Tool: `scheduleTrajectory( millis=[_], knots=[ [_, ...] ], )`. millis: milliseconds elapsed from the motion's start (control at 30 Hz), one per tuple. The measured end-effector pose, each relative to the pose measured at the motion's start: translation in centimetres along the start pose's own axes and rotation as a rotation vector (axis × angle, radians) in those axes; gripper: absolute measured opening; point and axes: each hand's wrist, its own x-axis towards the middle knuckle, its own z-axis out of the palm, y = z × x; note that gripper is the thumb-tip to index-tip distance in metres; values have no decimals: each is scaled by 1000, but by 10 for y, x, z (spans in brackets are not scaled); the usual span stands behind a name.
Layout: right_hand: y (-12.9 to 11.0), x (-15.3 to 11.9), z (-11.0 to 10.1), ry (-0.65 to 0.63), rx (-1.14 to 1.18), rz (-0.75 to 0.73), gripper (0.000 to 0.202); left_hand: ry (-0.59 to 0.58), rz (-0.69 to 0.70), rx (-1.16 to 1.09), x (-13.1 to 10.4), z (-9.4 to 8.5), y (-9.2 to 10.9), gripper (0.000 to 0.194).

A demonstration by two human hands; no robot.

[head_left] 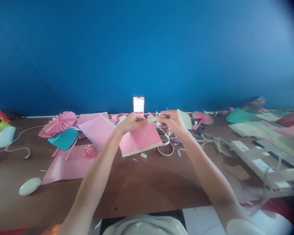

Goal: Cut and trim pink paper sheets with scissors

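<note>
Two bare forearms (94,178), extended from the near edge over a brown tabletop (142,186); pale clothing (144,227) of the wearer between them at the bottom. White oval object (29,186), mouse-like, at near left, beside the corner of a flat pink sheet (63,166); on that sheet, one crumpled pink paper flower (89,151). White power strip (262,164) at near right, sockets upward, loose cables blurred across it. One small pale scrap (143,155) at mid-table, just short of a pink card (140,140) with cream borders.

Pink card: set slightly askew below the hands, its far part hidden by fingers. White ring (165,154) lying just right of it, near tangled pale trimmings. Left of it, a second pink sheet (98,129) with pale edging. Teal paper piece (63,138) farther left, touching a pleated pink fan (60,123).

Left hand (133,121): thumb and fingers pinching the left end of a narrow cream strip (152,119). Right hand (171,120): fingertips pinching its right end. Cream strip: held between the two, over the card's far side; whether joined to the card cannot be told.

Phone (138,106), upright, screen lit, beyond the hands. Blue wall (147,55) behind everything.
</note>
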Motion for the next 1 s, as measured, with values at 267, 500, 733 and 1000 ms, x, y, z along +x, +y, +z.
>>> scheduleTrajectory(
  millis=[267, 500, 733, 1000],
  knots=[
    [3, 4, -33, 202, -120, 12, 19, 156, -61, 20, -2, -10, -16, 33],
    [-7, 0, -94, 562, -119, -77, 20, 425, -31, -71, -12, -49, -14, 30],
    [29, 21, -44, 47, -351, 6, 56, 242, 9, 51, 12, -6, 2, 22],
    [11, 6, -9, -148, -47, 7, 33, 76, -6, 121, 12, 2, 4, 30]
  ],
)
